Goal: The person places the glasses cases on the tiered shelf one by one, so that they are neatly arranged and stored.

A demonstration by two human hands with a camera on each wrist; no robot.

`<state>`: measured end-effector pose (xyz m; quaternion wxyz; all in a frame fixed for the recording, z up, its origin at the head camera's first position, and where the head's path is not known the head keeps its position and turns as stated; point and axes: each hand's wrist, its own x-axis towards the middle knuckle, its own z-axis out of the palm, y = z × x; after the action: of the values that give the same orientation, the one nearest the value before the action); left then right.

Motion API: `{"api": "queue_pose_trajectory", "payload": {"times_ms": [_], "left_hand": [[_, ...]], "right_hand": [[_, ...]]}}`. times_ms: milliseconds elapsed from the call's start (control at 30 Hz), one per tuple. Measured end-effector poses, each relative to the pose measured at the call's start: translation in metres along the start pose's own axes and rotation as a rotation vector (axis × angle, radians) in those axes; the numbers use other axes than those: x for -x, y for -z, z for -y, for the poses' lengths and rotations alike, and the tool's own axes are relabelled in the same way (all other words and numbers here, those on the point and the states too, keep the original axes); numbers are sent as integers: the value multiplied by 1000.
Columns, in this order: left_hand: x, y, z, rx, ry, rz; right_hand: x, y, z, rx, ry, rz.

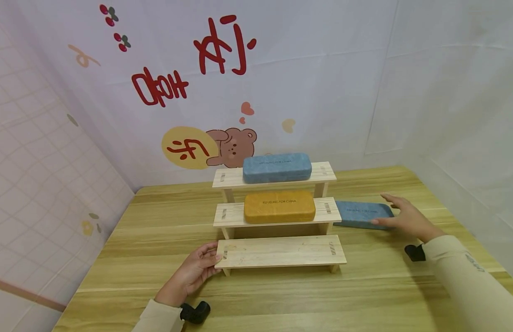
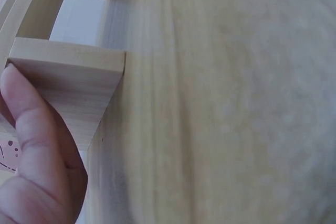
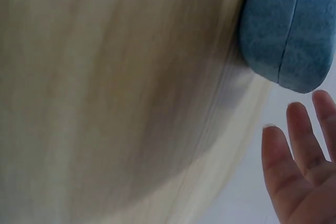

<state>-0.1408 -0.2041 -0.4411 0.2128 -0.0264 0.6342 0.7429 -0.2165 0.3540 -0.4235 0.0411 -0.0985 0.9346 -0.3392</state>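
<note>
A three-step wooden display rack (image 1: 281,252) stands on the table. My left hand (image 1: 197,267) grips the left end of its lowest step, with the thumb at the board's edge; the left wrist view shows that hand (image 2: 39,150) against the rack's leg (image 2: 68,59). On the top step lies a blue glasses case (image 1: 277,168), and on the middle step a yellow glasses case (image 1: 279,207). A second blue glasses case (image 1: 362,215) lies on the table, partly hidden by the rack. Around its right end my right hand (image 1: 411,220) is spread, fingers apart and not curled around it.
The wooden table (image 1: 156,230) runs back to a white cloth wall (image 1: 322,92) printed with red characters and a bear. Cloth also hangs at the left and right sides. A black piece (image 1: 196,312) sits at each wrist.
</note>
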Motion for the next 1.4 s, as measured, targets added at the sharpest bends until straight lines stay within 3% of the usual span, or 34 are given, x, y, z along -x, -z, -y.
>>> {"api": "queue_pose_trajectory", "payload": {"times_ms": [633, 1000, 1400], "left_hand": [[1, 0, 0, 5, -3, 17], [1, 0, 1, -4, 1, 13], [1, 0, -1, -2, 2, -5]], "right_hand": [[-4, 3, -16, -55, -97, 152], [-6, -2, -15, -26, -105, 125], [-8, -1, -18, -83, -114, 100]]}}
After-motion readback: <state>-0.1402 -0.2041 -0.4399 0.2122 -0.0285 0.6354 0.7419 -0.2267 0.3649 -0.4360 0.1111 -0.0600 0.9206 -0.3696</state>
